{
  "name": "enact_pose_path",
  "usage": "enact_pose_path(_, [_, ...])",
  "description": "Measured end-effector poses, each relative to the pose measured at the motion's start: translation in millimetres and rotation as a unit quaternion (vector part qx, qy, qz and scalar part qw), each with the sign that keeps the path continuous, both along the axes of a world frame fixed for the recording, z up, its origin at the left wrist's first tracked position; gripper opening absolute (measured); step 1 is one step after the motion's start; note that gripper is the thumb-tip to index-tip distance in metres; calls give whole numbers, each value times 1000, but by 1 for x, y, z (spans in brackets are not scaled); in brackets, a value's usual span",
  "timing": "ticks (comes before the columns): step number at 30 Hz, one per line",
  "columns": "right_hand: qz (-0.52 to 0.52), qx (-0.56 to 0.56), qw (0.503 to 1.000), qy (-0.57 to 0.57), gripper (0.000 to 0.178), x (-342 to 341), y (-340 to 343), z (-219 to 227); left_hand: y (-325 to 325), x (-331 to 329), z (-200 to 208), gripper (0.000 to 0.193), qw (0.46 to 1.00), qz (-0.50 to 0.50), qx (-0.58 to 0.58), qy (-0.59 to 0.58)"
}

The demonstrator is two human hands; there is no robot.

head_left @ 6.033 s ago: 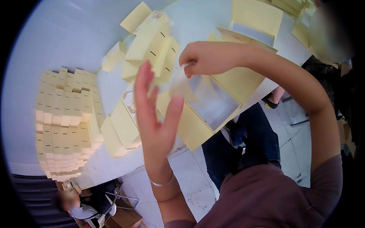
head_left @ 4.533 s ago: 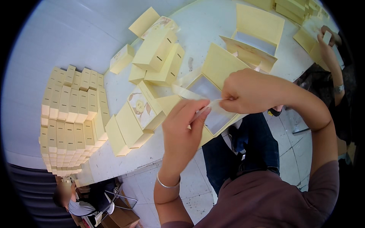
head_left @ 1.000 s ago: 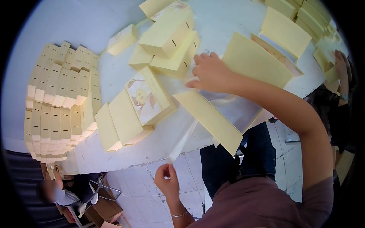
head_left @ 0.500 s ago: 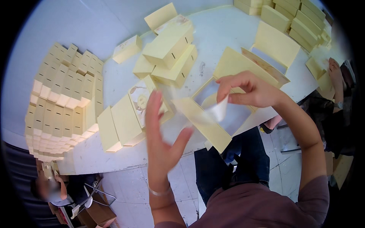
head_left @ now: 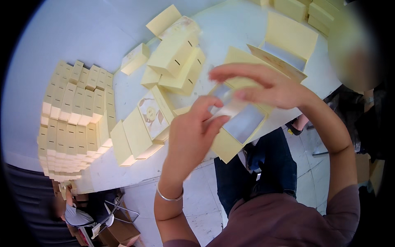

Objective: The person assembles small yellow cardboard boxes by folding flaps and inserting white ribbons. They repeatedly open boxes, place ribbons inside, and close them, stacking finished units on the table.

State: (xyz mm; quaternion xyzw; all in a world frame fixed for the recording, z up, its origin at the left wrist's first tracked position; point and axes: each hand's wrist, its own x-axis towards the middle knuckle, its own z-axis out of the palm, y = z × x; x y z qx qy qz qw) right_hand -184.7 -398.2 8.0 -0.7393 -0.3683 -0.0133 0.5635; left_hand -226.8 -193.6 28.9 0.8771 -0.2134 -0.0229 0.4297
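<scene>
Between the thumb and fingers of my left hand [head_left: 193, 131] is a small white, slightly see-through strip [head_left: 230, 108], blurred by motion. My right hand [head_left: 269, 86] hovers just above the strip's other end, thumb and fingers spread apart. Both hands are over an open cream box [head_left: 227, 145] at the table's near edge. Its pale inside shows, with the lid raised on the far side. My right hand covers part of the box.
Left of my hands stand cream boxes [head_left: 138, 133], one with a floral face [head_left: 152, 115]. Behind them more boxes [head_left: 173, 53] are piled. A tall stack [head_left: 70, 107] fills the far left. Another open box [head_left: 288, 37] lies beyond my right hand. A person [head_left: 78, 214] sits lower left; another works at right.
My left hand has moved right and taken the white strip. The right hand, which pinched it before, has opened its fingers. The view has shifted slightly.
</scene>
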Motion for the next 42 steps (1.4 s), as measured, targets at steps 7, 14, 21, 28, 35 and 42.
enact_pose_path(7, [108,-174,949,238,25,7,-7,20,7,-8,2,37,999,-9,-34,25])
enact_pose_path(14, [87,-79,993,-7,19,-2,7,5,-8,-17,0,48,999,16,21,-47])
enact_pose_path(21, [12,-315,946,-68,13,-1,-2,-24,17,-54,-27,67,960,253,-87,-87])
enact_pose_path(28, [38,-335,925,-175,6,-13,-1,-52,-23,-73,-88,82,902,273,-323,90])
enact_pose_path(35, [57,-352,921,-159,8,-16,10,-50,-15,-80,-93,87,885,300,-337,112])
enact_pose_path(42, [70,-338,937,-50,9,-10,13,-54,-25,-74,-88,86,895,313,-307,81])
